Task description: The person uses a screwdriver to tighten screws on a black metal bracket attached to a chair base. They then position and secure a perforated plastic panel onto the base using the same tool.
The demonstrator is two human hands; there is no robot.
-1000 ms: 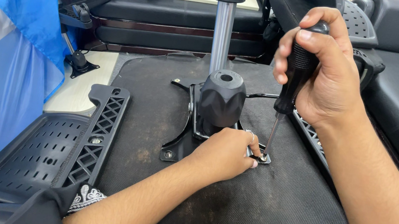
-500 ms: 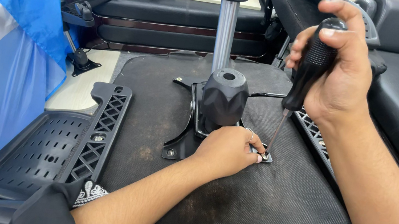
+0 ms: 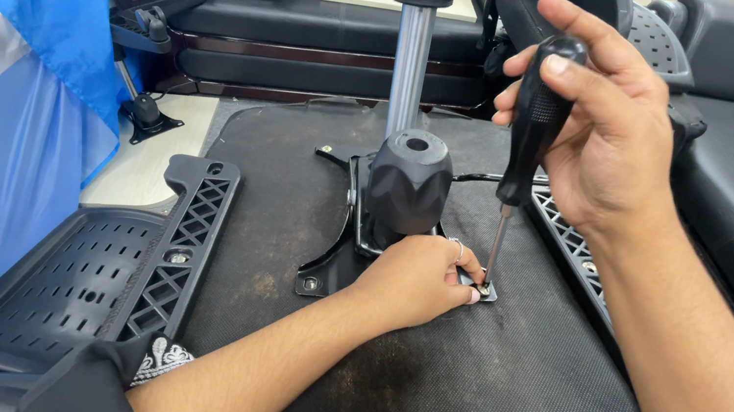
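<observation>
Nearest, the left hand [image 3: 414,279] was closed down on the corner of the black metal mounting plate [image 3: 332,265], fingertips beside the screw. Over the last second, the right hand [image 3: 597,140] had risen and brought the screwdriver [image 3: 526,133] more upright; its grip was wrapped fully around the smooth black handle, the thin shaft meeting the screw. So the driving seemed under way. The plate lay on the rough dark fabric chair underside [image 3: 454,399]; behind stood the shiny gas cylinder [image 3: 410,64].

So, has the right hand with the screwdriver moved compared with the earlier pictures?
Yes. The right hand has risen, away from the black hub, bringing the screwdriver more upright; its tip stays at the plate corner.
</observation>
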